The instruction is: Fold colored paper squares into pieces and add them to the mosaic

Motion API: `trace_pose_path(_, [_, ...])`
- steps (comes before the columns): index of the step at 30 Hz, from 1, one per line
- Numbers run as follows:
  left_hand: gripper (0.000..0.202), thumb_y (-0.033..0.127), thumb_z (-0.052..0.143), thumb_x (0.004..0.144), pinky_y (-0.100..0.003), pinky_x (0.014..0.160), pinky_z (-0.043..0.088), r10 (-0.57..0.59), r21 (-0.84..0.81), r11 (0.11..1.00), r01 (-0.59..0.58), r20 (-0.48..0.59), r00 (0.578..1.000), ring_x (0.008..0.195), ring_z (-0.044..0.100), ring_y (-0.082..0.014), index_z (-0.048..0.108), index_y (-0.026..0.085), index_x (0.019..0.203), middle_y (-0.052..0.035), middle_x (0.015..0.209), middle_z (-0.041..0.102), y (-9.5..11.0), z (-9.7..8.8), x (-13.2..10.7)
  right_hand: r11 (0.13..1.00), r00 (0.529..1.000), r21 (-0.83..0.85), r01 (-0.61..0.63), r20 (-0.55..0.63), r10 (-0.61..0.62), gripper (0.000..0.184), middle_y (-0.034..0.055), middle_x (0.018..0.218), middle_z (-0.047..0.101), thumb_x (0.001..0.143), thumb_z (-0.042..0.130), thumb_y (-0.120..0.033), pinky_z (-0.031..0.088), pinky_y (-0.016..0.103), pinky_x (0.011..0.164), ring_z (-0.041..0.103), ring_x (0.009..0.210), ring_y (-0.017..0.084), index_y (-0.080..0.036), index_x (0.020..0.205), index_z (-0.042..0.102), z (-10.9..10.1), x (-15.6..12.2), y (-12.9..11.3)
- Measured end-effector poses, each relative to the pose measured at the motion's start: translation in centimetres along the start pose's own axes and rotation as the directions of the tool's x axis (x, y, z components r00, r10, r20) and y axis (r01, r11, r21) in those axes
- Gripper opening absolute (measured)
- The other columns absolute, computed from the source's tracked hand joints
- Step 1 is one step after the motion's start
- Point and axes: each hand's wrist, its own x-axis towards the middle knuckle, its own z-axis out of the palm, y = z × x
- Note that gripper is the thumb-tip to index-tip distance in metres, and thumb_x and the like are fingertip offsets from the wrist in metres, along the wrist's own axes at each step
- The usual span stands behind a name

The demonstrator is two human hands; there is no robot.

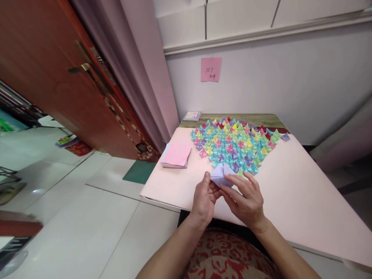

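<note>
My left hand and my right hand together pinch a pale lavender folded paper piece just above the near part of the pink table sheet. Fingers of both hands are closed on its lower edges. Right behind it lies a wide patch of several small folded paper shapes in teal, pink, yellow, green and purple, packed side by side.
A stack of pink square paper lies at the left of the sheet. A small card pack sits at the back left corner by the wall. A pink sticky note is on the wall. A wooden door stands to the left.
</note>
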Motion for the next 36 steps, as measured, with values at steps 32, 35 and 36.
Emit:
trace_pose_path(32, [0.015, 0.024, 0.065, 0.084, -0.036, 0.087, 0.052, 0.429, 0.77, 0.337, -0.542, 0.387, 0.817, 0.09, 0.069, -0.0237, 0.077, 0.026, 0.093, -0.0064, 0.093, 0.076, 1.9, -1.2, -0.6, 0.672, 0.769, 0.382, -0.635, 0.233, 0.595, 0.017, 0.0058, 0.095, 0.073, 0.085, 0.068, -0.038, 0.055, 0.034, 0.076, 0.068, 0.085, 0.021, -0.025, 0.094, 0.076, -1.3, 0.6, 0.7])
trace_pose_path(35, [0.007, 0.026, 0.07, 0.08, -0.036, 0.089, 0.05, 0.461, 0.764, 0.35, -0.542, 0.364, 0.81, 0.094, 0.067, -0.0249, 0.077, 0.025, 0.082, -0.0076, 0.094, 0.074, 2.1, -1.0, -0.5, 0.699, 0.788, 0.373, -0.611, 0.203, 0.581, 0.016, 0.0069, 0.098, 0.071, 0.085, 0.069, -0.039, 0.055, 0.035, 0.075, 0.067, 0.089, 0.022, -0.025, 0.089, 0.076, -1.3, 0.6, 0.8])
trace_pose_path(36, [0.007, 0.027, 0.071, 0.079, -0.036, 0.088, 0.051, 0.438, 0.761, 0.385, -0.522, 0.346, 0.829, 0.091, 0.067, -0.0244, 0.077, 0.023, 0.08, -0.0077, 0.091, 0.074, 2.1, -1.0, -0.5, 0.691, 0.784, 0.376, -0.617, 0.222, 0.58, 0.016, 0.0065, 0.096, 0.072, 0.085, 0.069, -0.039, 0.055, 0.034, 0.074, 0.067, 0.087, 0.022, -0.025, 0.089, 0.076, -1.4, 0.6, 0.8])
